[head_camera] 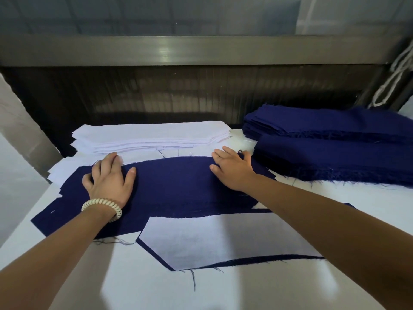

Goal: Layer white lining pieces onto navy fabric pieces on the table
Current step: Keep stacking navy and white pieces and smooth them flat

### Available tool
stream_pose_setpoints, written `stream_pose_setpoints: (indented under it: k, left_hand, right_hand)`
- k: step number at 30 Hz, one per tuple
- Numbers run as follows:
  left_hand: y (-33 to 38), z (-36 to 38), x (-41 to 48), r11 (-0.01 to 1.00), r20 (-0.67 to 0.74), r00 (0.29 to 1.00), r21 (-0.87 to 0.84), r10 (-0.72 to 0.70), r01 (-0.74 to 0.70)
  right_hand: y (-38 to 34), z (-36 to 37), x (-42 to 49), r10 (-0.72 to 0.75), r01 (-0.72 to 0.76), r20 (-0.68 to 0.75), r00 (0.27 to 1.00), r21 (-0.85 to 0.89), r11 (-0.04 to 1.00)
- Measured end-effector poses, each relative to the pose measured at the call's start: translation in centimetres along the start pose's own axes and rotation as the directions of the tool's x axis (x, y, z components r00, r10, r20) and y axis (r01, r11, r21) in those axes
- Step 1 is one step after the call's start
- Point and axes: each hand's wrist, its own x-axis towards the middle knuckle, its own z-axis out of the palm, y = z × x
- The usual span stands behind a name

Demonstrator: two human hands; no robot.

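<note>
Pressing navy piece (174, 186) — fingers (220, 154) on top.

Navy stacks (335, 151) block right, near table (245, 291) — open

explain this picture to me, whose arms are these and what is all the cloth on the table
No machine here: one camera worn on a person's head looks down at their own bare arms. The left hand, with a bracelet at its wrist, and the right hand lie flat on a navy piece spread on the white table; neither seems to grip anything. Nearer the camera a white lining piece lies on a second navy piece. Behind are a white lining stack and, to the right, navy stacks.
</note>
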Motion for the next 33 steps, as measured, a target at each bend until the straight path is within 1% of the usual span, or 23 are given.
stream_pose_setpoints:
  k: [4, 8, 11, 14, 18, 21, 23, 26, 30, 33]
  left_hand:
    - [0.2, -0.3, -0.3, 0.998, -0.058, 0.998, -0.053, 0.016, -0.019]
    - [0.6, -0.6, -0.5, 0.996, -0.102, 0.994, -0.079, 0.024, -0.032]
    - [0.7, -0.8, -0.6, 0.995, -0.111, 0.993, -0.089, 0.028, -0.038]
    - [0.9, -1.2, -0.6, 0.993, -0.112, 0.993, -0.106, 0.036, -0.048]
    - [1.2, -1.6, -0.4, 0.988, -0.129, 0.988, -0.124, 0.080, -0.096]
    - [1.5, -2.0, -0.1, 0.984, -0.159, 0.981, -0.125, 0.108, -0.128]
    - [1.8, -2.4, 0.0, 0.979, -0.175, 0.975, -0.124, 0.140, -0.163]
    - [2.5, -2.9, -0.2, 0.967, -0.175, 0.969, -0.156, 0.175, -0.203]
    - [3.1, -3.4, -0.5, 0.944, -0.149, 0.964, -0.218, 0.219, -0.248]
    - [3.6, -3.6, -0.9, 0.929, -0.186, 0.952, -0.236, 0.245, -0.285]
  right_hand:
    - [0.0, 0.0, -0.2, -0.029, 0.028, -0.095, 0.995, -0.015, 0.999]
    - [0.0, 0.1, -0.1, -0.019, 0.018, -0.117, 0.993, -0.010, 1.000]
    - [-0.1, -0.2, -0.2, 0.012, -0.004, -0.145, 0.989, 0.061, 0.998]
    - [-0.3, -0.5, -0.2, 0.018, 0.009, -0.226, 0.974, 0.116, 0.993]
    - [-0.6, -1.3, -0.1, 0.078, -0.021, -0.292, 0.953, 0.194, 0.981]
    - [-0.2, -2.2, -0.3, 0.068, 0.016, -0.343, 0.937, 0.237, 0.971]
    - [0.5, -2.6, -0.8, 0.046, 0.083, -0.415, 0.909, 0.288, 0.954]
    - [1.4, -2.9, -1.5, 0.102, 0.134, -0.513, 0.852, 0.403, 0.905]
    - [2.5, -3.1, -2.2, 0.153, 0.170, -0.575, 0.804, 0.469, 0.867]
    - [3.2, -3.2, -2.8, 0.227, 0.166, -0.592, 0.773, 0.535, 0.829]
